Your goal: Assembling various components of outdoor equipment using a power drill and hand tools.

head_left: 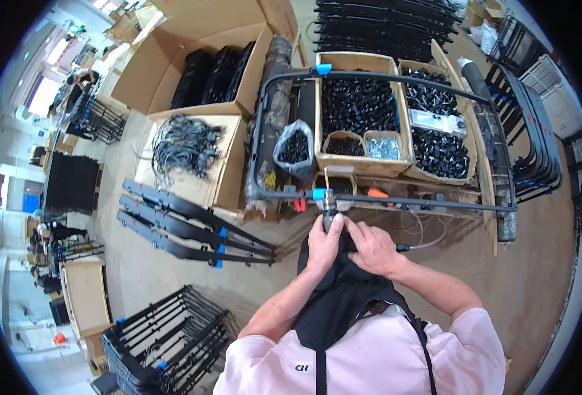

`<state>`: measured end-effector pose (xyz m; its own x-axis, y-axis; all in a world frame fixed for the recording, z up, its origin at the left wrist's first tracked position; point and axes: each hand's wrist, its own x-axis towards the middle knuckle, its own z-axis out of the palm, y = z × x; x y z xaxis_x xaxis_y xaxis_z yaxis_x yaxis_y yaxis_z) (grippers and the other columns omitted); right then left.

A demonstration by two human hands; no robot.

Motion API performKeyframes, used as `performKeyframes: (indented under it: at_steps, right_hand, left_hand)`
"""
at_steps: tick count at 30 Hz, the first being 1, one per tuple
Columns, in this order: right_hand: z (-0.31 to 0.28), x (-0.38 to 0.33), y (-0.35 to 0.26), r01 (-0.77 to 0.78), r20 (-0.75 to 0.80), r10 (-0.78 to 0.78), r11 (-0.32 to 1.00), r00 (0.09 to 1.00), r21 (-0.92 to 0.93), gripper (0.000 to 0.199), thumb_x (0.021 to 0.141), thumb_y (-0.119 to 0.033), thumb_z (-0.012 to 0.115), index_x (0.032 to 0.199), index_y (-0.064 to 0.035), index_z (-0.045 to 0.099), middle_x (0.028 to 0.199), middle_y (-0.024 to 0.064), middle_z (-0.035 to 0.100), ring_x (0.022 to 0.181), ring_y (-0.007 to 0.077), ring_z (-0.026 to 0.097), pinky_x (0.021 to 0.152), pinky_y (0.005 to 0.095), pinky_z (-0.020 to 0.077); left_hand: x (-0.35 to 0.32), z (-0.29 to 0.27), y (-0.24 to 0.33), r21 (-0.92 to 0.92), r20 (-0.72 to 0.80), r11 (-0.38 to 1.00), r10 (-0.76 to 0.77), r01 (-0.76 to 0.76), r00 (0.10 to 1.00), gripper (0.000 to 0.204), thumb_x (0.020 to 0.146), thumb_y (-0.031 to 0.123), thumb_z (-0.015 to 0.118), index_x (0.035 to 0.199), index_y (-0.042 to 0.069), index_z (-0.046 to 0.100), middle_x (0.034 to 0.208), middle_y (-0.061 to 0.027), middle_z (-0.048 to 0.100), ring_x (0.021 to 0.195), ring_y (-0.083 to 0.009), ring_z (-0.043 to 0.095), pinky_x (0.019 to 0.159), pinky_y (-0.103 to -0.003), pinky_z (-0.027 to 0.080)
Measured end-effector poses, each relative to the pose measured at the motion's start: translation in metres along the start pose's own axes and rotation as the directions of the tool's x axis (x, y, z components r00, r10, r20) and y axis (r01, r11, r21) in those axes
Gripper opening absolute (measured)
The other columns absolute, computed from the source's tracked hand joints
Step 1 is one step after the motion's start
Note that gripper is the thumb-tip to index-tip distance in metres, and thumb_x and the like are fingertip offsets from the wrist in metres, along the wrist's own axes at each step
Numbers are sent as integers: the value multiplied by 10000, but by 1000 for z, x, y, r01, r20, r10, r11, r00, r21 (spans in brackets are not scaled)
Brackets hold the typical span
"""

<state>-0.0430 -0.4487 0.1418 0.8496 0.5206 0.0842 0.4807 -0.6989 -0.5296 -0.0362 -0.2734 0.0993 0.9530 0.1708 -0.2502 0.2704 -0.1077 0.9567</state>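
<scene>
Both my hands are closed round an air drill with a grey metal head (329,199) and a thin bit on its far end. My left hand (324,245) wraps its body, thumb on top. My right hand (373,247) grips the rear part, largely hiding it; a clear air hose (429,242) comes out beside that hand. The drill's head meets the near bar of a black rectangular metal frame (396,198), beside a blue pad (318,194). This frame lies across the bench in front of me, with another blue pad (323,68) on its far bar.
Under the frame stand cartons of black plastic parts (356,102) and a small box of silver screws (383,148). Left are a bag of black parts (295,146), a cable bundle (185,148) and black panels (179,220). Black frames (534,125) stack at right; others (166,342) stand lower left.
</scene>
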Motion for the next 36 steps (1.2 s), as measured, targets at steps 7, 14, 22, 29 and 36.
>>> performKeyframes:
  at_steps: [7, 14, 22, 29, 36]
  right_hand:
    - [91, -55, -27, -48, 171, 25, 990, 985, 130, 915, 734, -202, 824, 1527, -19, 405, 1091, 234, 664, 941, 426, 701, 847, 498, 580]
    - [133, -29, -30, -101, 66, 92, 986, 994, 136, 878, 758, -207, 793, 1515, -4, 397, 1083, 246, 675, 1004, 434, 703, 877, 513, 579]
    - [142, -18, -40, -171, 35, 168, 977, 985, 129, 831, 756, -227, 814, 1452, 33, 442, 1147, 277, 690, 1046, 453, 693, 910, 513, 568]
    - [139, -11, -48, -248, 62, 241, 957, 969, 154, 861, 753, -223, 793, 1481, 44, 420, 1270, 299, 673, 1128, 447, 677, 972, 503, 547]
    - [133, -4, -51, -283, 110, 276, 958, 955, 51, 936, 771, -237, 818, 1515, 81, 347, 1214, 327, 686, 1078, 446, 701, 942, 504, 561]
  left_hand:
    - [-68, -36, -86, -119, -68, 976, -193, 184, 979, 383, 1059, 380, 637, 1060, -2, 674, 883, 11, 600, 822, -98, 492, 744, -296, 449]
    - [-24, -59, -107, -19, -36, 982, -190, 189, 981, 465, 1024, 459, 653, 963, -1, 679, 844, -28, 640, 790, -129, 546, 728, -331, 472]
    - [-8, -74, -101, 102, 25, 980, -176, 172, 984, 482, 1017, 497, 664, 934, 23, 679, 802, 15, 579, 746, -112, 486, 675, -324, 429]
    - [1, -79, -100, 118, 65, 981, -166, 157, 984, 523, 1006, 532, 659, 963, 11, 678, 799, -17, 595, 759, -132, 511, 695, -343, 447]
    - [10, -76, -101, 224, 46, 964, -159, 145, 986, 535, 1010, 537, 640, 1005, 3, 668, 884, -100, 681, 849, -207, 611, 802, -401, 503]
